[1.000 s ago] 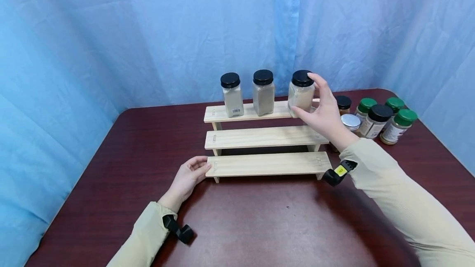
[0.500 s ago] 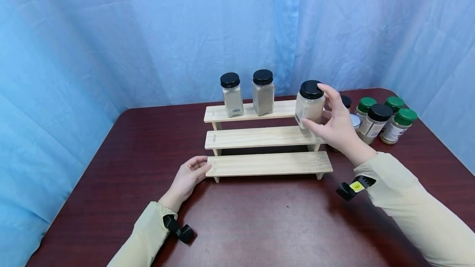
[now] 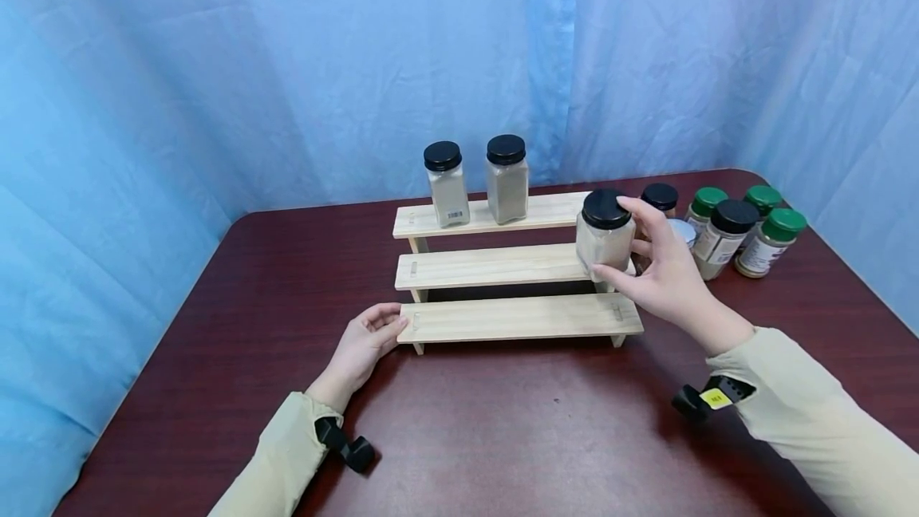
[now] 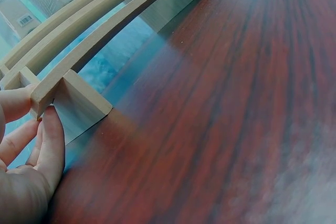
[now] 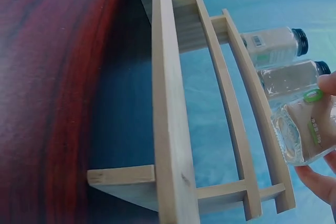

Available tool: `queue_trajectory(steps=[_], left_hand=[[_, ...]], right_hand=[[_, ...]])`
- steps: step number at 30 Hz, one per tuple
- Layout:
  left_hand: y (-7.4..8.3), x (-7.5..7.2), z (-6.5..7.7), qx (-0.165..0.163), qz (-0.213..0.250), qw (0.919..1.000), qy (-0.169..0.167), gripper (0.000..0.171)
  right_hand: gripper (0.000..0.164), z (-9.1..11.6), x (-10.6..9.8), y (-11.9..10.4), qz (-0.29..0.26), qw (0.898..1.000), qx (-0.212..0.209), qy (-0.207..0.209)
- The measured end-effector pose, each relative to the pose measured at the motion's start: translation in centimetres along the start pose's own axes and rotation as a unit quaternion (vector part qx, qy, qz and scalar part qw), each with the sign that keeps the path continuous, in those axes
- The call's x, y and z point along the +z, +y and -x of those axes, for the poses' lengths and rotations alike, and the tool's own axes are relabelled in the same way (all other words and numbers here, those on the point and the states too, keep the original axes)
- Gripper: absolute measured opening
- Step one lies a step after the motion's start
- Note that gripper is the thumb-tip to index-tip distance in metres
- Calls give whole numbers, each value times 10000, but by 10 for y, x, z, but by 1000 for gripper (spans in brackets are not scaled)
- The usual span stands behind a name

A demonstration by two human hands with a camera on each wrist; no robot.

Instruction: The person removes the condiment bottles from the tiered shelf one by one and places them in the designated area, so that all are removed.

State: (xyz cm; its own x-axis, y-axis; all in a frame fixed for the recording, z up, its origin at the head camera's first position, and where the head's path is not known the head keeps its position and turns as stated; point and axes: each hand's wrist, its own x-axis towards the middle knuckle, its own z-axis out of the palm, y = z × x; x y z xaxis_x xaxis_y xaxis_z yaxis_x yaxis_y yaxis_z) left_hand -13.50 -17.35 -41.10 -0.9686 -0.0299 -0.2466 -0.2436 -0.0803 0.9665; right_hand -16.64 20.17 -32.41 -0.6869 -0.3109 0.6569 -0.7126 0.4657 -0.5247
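A three-tier wooden shelf rack stands on the dark red table. My left hand pinches the left end of its lowest board between thumb and fingers, as the left wrist view also shows. My right hand grips a square glass spice jar with a black lid and pale powder inside, overlapping the right end of the middle board in the head view. In the right wrist view the same jar shows its glass base and a green-marked label. Two similar black-lidded jars, a left one and a right one, stand on the top board.
Several more jars stand on the table right of the rack: green-lidded ones, a black-lidded one and a silver-lidded one partly behind my right hand. Blue curtains enclose the table at the back and sides.
My right hand has carried the jar from above the right end of the top board forward and down, slightly rightward. My left hand stays at the rack's end.
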Motion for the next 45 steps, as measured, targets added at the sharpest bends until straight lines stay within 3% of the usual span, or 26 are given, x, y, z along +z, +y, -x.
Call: queue_trajectory(steps=[9, 19, 23, 26, 30, 36, 45], left_hand=[[0, 0, 0, 27, 16, 10000, -22, 26], [-2, -1, 0, 101, 57, 9999, -2, 25], [-2, 0, -1, 95, 72, 9999, 9, 24], [-1, 0, 0, 104, 39, 9999, -14, 25], [0, 0, 1, 72, 9, 10000, -10, 28], [1, 0, 2, 45, 1, 10000, 7, 30], [-1, 0, 0, 58, 52, 10000, 38, 25]], right_hand=[[93, 11, -6, -5, 27, 9996, -264, 6], [96, 28, -14, -4, 301, 9995, -84, -47], [79, 37, -19, 1, 133, 9998, -120, 2], [76, 44, -23, 6, 67, 9999, -114, 43], [81, 53, -29, 12, 181, 9998, 68, 70], [101, 63, -36, 19, 99, 9983, 557, 119], [99, 75, -46, 34, -14, 9943, 1068, 73]])
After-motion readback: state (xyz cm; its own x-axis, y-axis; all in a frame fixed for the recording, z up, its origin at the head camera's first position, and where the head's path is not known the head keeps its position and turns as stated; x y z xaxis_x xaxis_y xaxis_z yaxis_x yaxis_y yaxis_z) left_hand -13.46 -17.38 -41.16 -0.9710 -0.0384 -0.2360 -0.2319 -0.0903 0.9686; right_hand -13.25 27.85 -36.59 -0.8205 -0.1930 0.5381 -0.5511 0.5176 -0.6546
